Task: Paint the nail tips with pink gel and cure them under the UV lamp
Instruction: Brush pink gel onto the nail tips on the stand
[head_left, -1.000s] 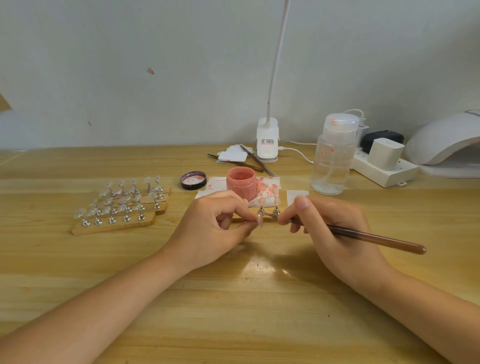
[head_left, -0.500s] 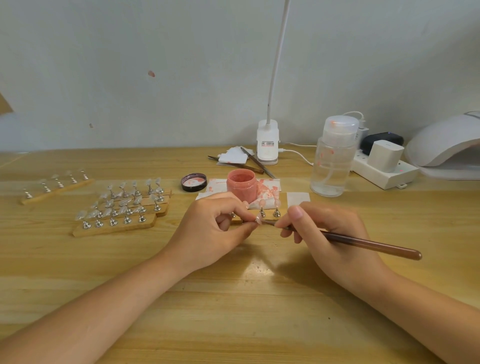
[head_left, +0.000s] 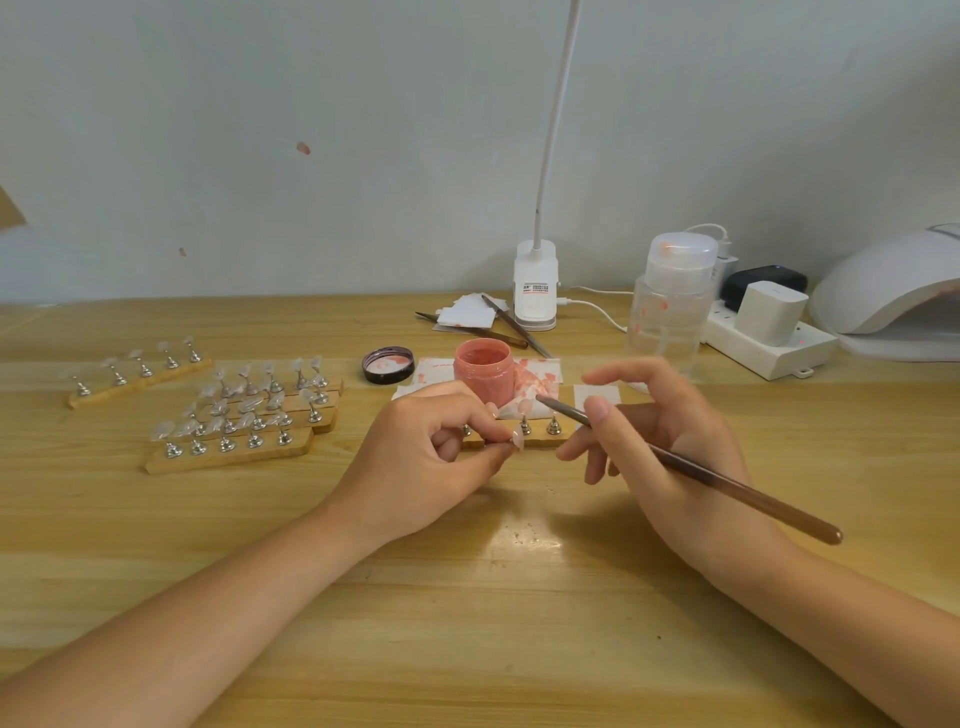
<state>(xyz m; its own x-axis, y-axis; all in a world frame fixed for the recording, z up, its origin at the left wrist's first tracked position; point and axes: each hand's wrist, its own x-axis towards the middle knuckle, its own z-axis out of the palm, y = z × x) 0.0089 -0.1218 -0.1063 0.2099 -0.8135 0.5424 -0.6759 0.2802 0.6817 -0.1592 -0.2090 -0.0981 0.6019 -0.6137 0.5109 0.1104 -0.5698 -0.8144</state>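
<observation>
My left hand (head_left: 431, 457) pinches a small nail tip (head_left: 517, 440) on its metal stand, just in front of a wooden holder strip (head_left: 540, 441). My right hand (head_left: 670, 447) holds a long brown brush (head_left: 727, 483), whose tip is lifted toward the open pink gel jar (head_left: 483, 371). The jar stands on stained paper (head_left: 540, 376) behind the strip. The white UV lamp (head_left: 893, 291) sits at the far right edge.
Several wooden strips with clear nail tips (head_left: 244, 415) lie at the left, one more strip (head_left: 135, 371) farther left. The jar lid (head_left: 388, 365), spare brushes (head_left: 498, 327), a desk lamp base (head_left: 535, 288), a pump bottle (head_left: 670, 301) and a power strip (head_left: 769, 338) stand behind.
My right hand has lifted the brush tip off the nail tip and up toward the jar. My left hand stays where it was, still pinching the tip.
</observation>
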